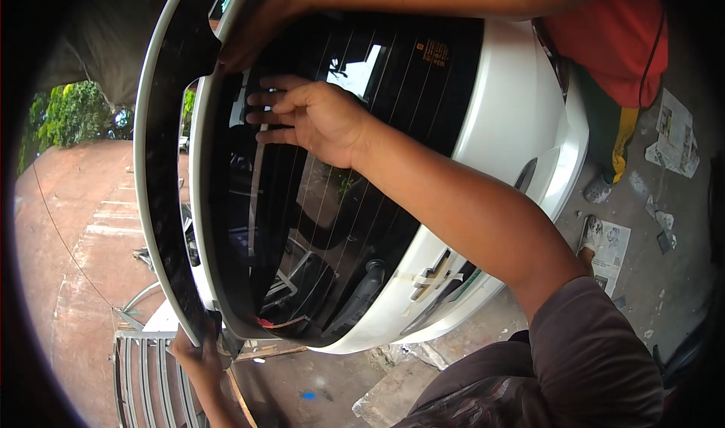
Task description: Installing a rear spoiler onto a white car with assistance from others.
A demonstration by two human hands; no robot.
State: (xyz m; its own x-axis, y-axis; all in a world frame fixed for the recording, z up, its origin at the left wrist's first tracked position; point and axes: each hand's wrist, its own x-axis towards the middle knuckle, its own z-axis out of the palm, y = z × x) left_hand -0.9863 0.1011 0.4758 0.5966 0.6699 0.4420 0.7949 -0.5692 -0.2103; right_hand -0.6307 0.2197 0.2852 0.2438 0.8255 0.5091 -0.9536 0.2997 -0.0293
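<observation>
While the curved panel point(160, 164) is apparently steadied, gripped by the left hand point(199, 358), the right hand point(317, 120) is held open, even support seemingly required next.

Cannot see the upper end of the rear spoiler point(162, 149), cut off by the top edge, nor all fingers of the left hand point(201, 358). Cannot make out the co-worker's hand point(255, 32) clearly, dim in shadow. Cannot read the orange label point(434, 53), too small. Cannot confirm contact between the right hand point(316, 120) and the rear window point(423, 92).
</observation>
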